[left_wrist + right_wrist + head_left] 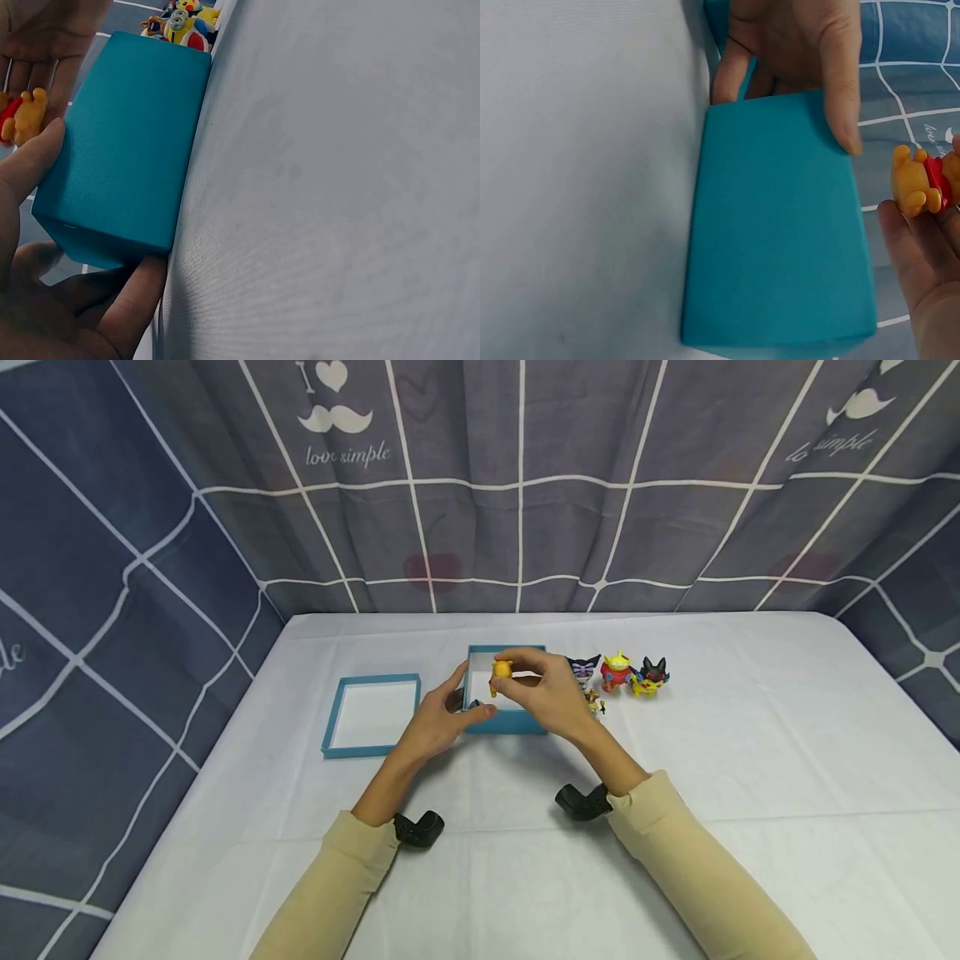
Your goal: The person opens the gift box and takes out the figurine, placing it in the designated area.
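An open teal box (513, 723) stands on the table with a white inside. My left hand (437, 720) holds its left end, the thumb over the front rim and the other fingers against the side wall. Above the box, my right hand (553, 695) pinches a small orange-yellow bear figurine (502, 669) between thumb and fingers. The bear wears a red top, plain in the right wrist view, where the figurine (915, 184) lies sideways in that frame. Part of a small dark bluish thing (475, 703) shows inside the box near the left thumb; its kind is unclear.
A shallow teal lid (360, 751) with a white inside lies left of the box. Several toy figurines stand to its right, among them a red and yellow one (616, 672) and a yellow one with a dark hood (650, 678). A grid-patterned curtain (465, 527) hangs behind the table.
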`<state>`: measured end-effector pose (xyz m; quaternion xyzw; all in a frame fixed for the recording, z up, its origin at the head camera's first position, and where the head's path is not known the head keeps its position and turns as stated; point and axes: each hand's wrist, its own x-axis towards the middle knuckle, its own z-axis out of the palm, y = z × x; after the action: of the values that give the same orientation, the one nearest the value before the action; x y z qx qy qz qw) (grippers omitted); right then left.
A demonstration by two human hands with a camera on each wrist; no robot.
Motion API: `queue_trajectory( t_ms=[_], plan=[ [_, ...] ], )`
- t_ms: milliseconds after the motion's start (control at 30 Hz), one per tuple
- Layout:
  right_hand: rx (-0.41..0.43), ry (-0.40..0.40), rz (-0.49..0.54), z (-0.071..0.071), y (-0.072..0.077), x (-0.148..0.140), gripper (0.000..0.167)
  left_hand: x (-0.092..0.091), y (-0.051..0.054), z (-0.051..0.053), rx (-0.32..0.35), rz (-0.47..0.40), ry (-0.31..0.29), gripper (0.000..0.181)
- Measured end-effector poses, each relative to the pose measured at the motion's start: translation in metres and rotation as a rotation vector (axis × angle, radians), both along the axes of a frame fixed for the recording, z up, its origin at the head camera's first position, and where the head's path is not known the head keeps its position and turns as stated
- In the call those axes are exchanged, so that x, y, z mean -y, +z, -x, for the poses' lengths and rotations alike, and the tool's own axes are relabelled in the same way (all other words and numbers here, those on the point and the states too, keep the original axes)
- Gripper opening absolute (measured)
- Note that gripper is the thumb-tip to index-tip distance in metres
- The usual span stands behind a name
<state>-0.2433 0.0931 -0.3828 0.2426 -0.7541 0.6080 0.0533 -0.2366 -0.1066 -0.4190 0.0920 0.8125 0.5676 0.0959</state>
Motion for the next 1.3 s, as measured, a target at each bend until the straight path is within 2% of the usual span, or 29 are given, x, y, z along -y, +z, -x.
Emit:
queue_trajectory(
  t_ms=[367, 667, 800, 1000, 1300],
  plan=[
    [0.036, -0.011, -0.013, -0.012, 0.005, -0.027, 0.026, 0.000, 0.000, 0.001, 0.007, 0.035, 0.020, 0.090],
    [0.020, -0.072, -0.043, -0.024, 0.004, -0.060, 0.024, 0.000, -0.002, 0.001, 0.009, 0.021, 0.016, 0.090],
    [0.025, -0.107, -0.051, -0.027, 0.002, -0.074, 0.024, 0.002, -0.002, 0.001, 0.015, 0.015, 0.003, 0.090],
    [-0.013, -0.182, -0.091, -0.029, -0.003, -0.089, 0.025, 0.003, -0.002, 0.001, 0.018, 0.009, 0.001, 0.091],
    [-0.013, -0.206, -0.084, -0.031, -0.007, -0.104, 0.026, 0.003, -0.001, 0.000, 0.026, -0.006, -0.002, 0.091]
  ],
)
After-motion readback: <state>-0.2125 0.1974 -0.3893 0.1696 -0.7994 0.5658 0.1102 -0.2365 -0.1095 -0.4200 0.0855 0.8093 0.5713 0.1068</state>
